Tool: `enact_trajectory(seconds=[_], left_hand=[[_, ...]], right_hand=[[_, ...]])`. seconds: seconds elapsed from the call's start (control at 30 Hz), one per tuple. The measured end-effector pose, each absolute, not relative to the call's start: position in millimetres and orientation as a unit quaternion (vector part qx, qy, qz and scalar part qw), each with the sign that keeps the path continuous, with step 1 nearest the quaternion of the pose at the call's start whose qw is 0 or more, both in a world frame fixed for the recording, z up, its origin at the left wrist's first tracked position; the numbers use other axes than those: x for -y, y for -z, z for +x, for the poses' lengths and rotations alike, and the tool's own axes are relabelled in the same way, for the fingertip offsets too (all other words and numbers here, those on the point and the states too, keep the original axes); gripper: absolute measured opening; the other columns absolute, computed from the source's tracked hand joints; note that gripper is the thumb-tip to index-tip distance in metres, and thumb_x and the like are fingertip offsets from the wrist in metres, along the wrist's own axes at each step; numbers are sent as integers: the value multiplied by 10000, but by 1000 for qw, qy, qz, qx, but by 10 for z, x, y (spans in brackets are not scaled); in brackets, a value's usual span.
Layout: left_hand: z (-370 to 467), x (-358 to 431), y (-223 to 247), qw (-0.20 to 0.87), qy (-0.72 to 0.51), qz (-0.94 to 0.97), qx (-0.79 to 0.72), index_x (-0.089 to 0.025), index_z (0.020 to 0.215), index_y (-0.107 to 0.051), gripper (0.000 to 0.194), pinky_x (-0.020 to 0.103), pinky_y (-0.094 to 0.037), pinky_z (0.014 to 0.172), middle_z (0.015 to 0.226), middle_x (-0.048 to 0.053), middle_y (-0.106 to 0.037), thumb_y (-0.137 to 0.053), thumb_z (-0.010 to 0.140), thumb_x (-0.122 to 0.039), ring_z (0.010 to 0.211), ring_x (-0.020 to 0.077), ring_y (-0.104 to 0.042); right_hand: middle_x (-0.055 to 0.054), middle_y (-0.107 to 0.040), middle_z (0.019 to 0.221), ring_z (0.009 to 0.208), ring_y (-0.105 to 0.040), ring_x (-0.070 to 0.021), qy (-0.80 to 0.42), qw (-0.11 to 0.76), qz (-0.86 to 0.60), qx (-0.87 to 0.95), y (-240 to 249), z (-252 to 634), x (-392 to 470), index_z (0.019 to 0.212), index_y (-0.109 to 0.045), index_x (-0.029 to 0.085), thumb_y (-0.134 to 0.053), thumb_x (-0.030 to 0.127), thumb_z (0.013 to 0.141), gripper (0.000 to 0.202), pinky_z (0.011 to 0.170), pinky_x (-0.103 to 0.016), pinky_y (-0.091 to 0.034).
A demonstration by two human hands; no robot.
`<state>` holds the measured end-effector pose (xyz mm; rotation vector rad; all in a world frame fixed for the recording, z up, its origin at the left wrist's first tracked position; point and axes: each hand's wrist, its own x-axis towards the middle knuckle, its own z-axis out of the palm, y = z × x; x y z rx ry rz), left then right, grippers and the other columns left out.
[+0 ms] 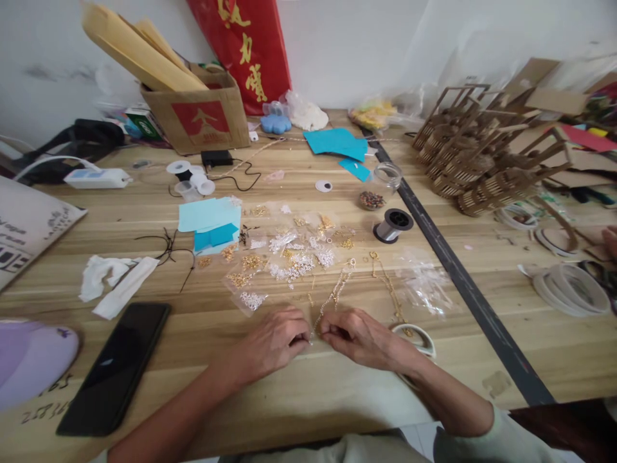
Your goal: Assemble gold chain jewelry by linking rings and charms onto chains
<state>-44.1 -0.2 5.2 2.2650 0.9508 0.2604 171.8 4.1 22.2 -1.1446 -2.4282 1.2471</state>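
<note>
Low in the middle of the head view, my left hand (pixel 278 341) is pinched closed at the lower end of a thin silver chain (pixel 333 292). My right hand (pixel 355 335) is also closed, its fingers curled over the same chain just to the right. What lies inside the curled fingers is mostly hidden. From between my hands the chain runs up to a small ring on the table. A gold chain (pixel 389 286) lies to the right, its lower end by a white ring-shaped band (pixel 417 339). Small bags of silver and gold findings (pixel 292 265) spread beyond my hands.
A wire spool (pixel 393 226) and a jar of beads (pixel 373 199) stand farther back. Left are a phone (pixel 116 366), blue cards (pixel 207 215) and a cardboard box (pixel 197 116). Brown lantern-like frames (pixel 482 154) crowd the right. Part of another hand (pixel 611 241) shows at the right edge.
</note>
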Motion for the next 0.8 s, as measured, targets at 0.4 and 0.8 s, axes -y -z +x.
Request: enact_trajectory(seconds=[0.4, 0.8], left_hand=[[-426, 19, -68, 307, -89, 880, -352, -166, 738, -610, 194, 275, -397, 723, 772, 20, -601, -506, 895, -122, 763, 174, -545], [-387, -23, -98, 411, -156, 790, -427, -163, 708, -651, 110, 234, -392, 611, 692, -3, -592, -598, 788, -109, 653, 137, -547]], right_hand=[[36, -528, 678, 597, -451, -102, -415, 94, -379, 822, -218, 1727, -44, 808, -569, 177, -515, 79, 857, 122, 589, -217, -324], [34, -529, 679, 598, -459, -101, -440, 103, -396, 799, -216, 1718, -51, 803, -574, 177, -521, 101, 846, 102, 577, -213, -322]])
